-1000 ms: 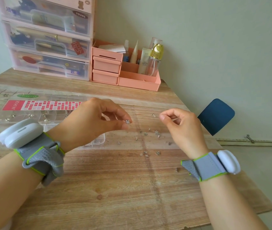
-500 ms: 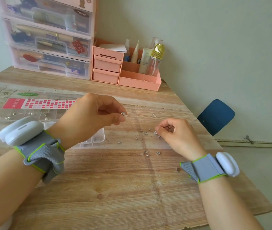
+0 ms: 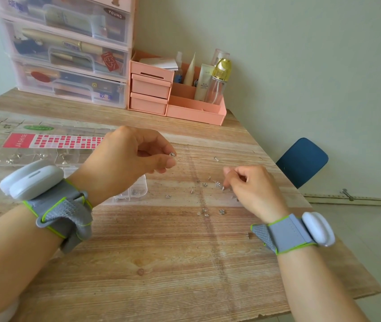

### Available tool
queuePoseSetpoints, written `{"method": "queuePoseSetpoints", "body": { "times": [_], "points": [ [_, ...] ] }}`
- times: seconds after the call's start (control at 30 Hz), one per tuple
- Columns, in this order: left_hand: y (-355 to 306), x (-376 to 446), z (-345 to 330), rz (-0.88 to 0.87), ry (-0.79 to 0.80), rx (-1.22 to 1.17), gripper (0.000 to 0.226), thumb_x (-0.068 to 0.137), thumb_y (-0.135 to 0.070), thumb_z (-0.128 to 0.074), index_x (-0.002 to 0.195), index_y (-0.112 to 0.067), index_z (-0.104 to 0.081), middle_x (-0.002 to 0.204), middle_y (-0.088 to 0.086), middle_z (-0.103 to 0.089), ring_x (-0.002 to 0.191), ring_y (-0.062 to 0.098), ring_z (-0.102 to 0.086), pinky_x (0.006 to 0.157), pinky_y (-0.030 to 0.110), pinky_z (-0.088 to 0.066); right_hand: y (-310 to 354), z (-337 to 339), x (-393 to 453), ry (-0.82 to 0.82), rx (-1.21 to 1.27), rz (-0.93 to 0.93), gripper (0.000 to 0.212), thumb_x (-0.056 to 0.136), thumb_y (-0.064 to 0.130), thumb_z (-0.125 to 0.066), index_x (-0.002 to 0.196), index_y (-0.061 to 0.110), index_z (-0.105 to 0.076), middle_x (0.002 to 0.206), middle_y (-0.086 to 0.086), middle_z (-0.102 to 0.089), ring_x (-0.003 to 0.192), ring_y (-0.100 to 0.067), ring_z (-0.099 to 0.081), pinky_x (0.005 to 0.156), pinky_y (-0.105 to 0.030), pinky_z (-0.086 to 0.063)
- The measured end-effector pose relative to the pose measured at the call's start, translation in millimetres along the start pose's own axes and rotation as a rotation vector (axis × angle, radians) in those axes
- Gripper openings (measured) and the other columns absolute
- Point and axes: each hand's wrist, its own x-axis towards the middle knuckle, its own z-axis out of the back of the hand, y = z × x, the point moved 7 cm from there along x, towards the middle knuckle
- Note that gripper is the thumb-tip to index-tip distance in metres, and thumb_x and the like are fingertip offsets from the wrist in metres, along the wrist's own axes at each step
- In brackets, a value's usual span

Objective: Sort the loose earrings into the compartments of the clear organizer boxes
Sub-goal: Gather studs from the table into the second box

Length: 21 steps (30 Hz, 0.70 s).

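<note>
Pinched between thumb and fingertips of the left hand [image 3: 129, 156], a small silver flower-shaped earring [image 3: 172, 154] is held up above the wooden surface [image 3: 152, 259]. A grey strap with a white device is worn on each wrist. Just right of that earring, the loose earrings [image 3: 210, 194] are scattered on the surface: tiny silver studs, several with flower-like heads, one lone piece [image 3: 216, 159] lying farther back. The right hand [image 3: 252, 189] is lowered at the right edge of this scatter with its fingers curled; whether its grip is closed on a stud cannot be told. Left of the scatter and partly hidden behind the left wrist, a clear organizer box [image 3: 133, 191] is seen, with a few silvery pieces in its near compartments. Beyond it, a second clear box [image 3: 33, 156] holds studs under a red-and-pink label. Farther back, a pink desk organizer [image 3: 175, 98] with bottles and clear stacked drawers [image 3: 68, 54] are set against the wall.
</note>
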Motion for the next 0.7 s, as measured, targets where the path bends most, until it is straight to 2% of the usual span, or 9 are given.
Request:
{"method": "queuePoseSetpoints", "body": {
  "times": [0.1, 0.2, 0.37, 0.5, 0.6, 0.7],
  "points": [
    [0, 0, 1, -0.003, -0.003, -0.001, 0.007, 0.072, -0.017, -0.072, 0.078, -0.018, -0.069, 0.068, 0.0, -0.071, 0.063, 0.01, -0.066, 0.07, 0.022, -0.055, 5, -2, -1, 0.026, 0.036, 0.008, 0.042, 0.092, 0.041, -0.049, 0.062, 0.018, -0.068, 0.038, 0.009, -0.047, 0.047, -0.01, -0.048, 0.055, -0.026, -0.041],
    [1, 1, 3, -0.013, -0.016, 0.001, 0.007, 0.073, -0.016, -0.072, 0.079, -0.018, -0.069, 0.067, 0.001, -0.071, 0.063, 0.009, -0.067, 0.07, 0.022, -0.055, 5, 2, 0, -0.028, 0.062, 0.024, 0.041, 0.092, 0.042, -0.049, 0.063, 0.019, -0.067, 0.033, 0.014, -0.043, 0.041, -0.004, -0.042, 0.051, -0.024, -0.035],
    [2, 2, 7, -0.02, -0.045, 0.04, 0.007, 0.074, -0.017, -0.071, 0.08, -0.019, -0.069, 0.069, 0.0, -0.071, 0.065, 0.008, -0.067, 0.073, 0.026, -0.055, 18, 4, -3, -0.082, 0.144, 0.153, 0.033, 0.092, 0.033, -0.053, 0.068, 0.016, -0.068, 0.036, 0.013, -0.046, 0.043, 0.0, -0.044, 0.049, -0.013, -0.03],
    [4, 3, 11, -0.017, -0.074, 0.057, 0.006, 0.074, -0.018, -0.071, 0.078, -0.021, -0.07, 0.067, -0.002, -0.071, 0.066, 0.006, -0.067, 0.073, 0.02, -0.054, 22, 9, -4, -0.143, 0.157, 0.211, 0.025, 0.09, 0.027, -0.056, 0.075, 0.012, -0.069, 0.057, -0.002, -0.059, 0.05, -0.005, -0.043, 0.057, -0.022, -0.036],
    [5, 3, 12, -0.009, -0.079, 0.058, 0.004, 0.073, -0.019, -0.072, 0.076, -0.021, -0.07, 0.067, -0.002, -0.071, 0.066, 0.007, -0.067, 0.072, 0.019, -0.053, 20, 12, -3, -0.173, 0.173, 0.204, 0.023, 0.091, 0.027, -0.055, 0.078, 0.014, -0.069, 0.057, 0.002, -0.056, 0.051, -0.005, -0.041, 0.058, -0.026, -0.037],
    [6, 3, 11, -0.003, -0.079, 0.078, 0.003, 0.073, -0.021, -0.072, 0.075, -0.022, -0.07, 0.068, -0.003, -0.071, 0.065, 0.006, -0.066, 0.072, 0.022, -0.054, 19, 15, -3, -0.187, 0.177, 0.192, 0.023, 0.091, 0.027, -0.055, 0.078, 0.015, -0.069, 0.054, 0.008, -0.052, 0.049, -0.004, -0.041, 0.055, -0.022, -0.036]
  ]
}}
